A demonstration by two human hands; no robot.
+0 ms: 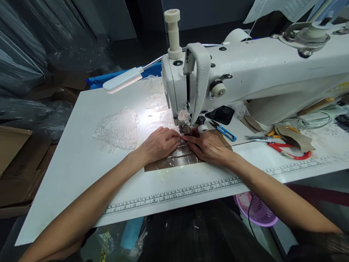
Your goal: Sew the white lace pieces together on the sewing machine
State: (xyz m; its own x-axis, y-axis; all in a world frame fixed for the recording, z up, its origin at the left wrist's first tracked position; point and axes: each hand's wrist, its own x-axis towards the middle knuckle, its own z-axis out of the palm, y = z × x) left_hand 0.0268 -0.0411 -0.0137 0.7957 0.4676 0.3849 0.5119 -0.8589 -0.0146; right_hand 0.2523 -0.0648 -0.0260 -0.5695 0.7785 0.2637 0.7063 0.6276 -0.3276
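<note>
White lace (163, 119) lies under the needle end of a white sewing machine (174, 87), lit by its lamp. My left hand (160, 145) rests just left of the presser foot (184, 130), fingers pressed together on the lace edge. From the right, my right hand (209, 148) meets it, its fingertips closed on the same edge in front of the foot. Only a sliver of lace shows between the fingertips. Beneath both hands is a brown taped plate (188, 160). A separate white lace piece (118, 129) lies flat to the left.
Blue thread snips (225, 131), a black phone-like object (222, 115) and red-handled scissors (286, 149) lie right of my right hand. A lamp (124, 80) hangs over the table's left half. A printed ruler (174, 196) runs along the front edge. Below sits a purple basket (257, 211).
</note>
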